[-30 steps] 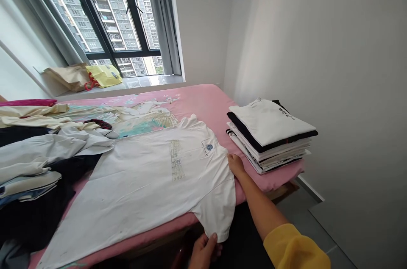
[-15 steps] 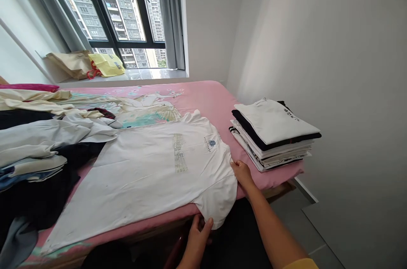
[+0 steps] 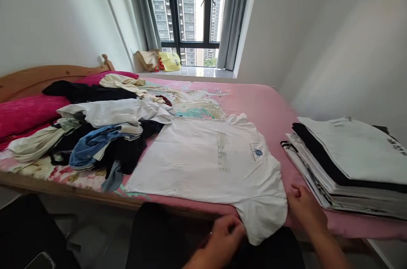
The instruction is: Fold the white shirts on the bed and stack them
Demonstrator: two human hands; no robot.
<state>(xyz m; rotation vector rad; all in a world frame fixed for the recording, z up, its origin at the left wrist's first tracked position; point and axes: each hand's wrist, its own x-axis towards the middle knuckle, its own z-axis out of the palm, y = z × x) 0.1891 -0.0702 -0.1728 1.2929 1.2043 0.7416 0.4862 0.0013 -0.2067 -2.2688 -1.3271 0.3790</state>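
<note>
A white T-shirt [image 3: 197,167] lies spread on the bed, with a small blue emblem and a column of faint print on it. One sleeve hangs over the bed's front edge. At that sleeve's edge my left hand [image 3: 224,235] has its thumb and fingers pinched together on the cloth. My right hand [image 3: 307,207] is just beside the shirt's right edge, its fingers curled in, with no cloth visible in them. Right of this hand stands a stack of folded shirts [image 3: 356,150], a white one on top and a black one under it.
A loose heap of clothes [image 3: 111,133] covers the bed's left side, near magenta bedding [image 3: 32,114] and a wooden headboard [image 3: 57,76]. A paper bag [image 3: 148,60] and a yellow bag [image 3: 171,61] sit on the windowsill. The bed has a pink sheet [image 3: 267,99].
The view has turned left, bringing the headboard and more of the heap into sight. My right hand has come away slightly from the shirt's edge. My left hand stays by the sleeve.
</note>
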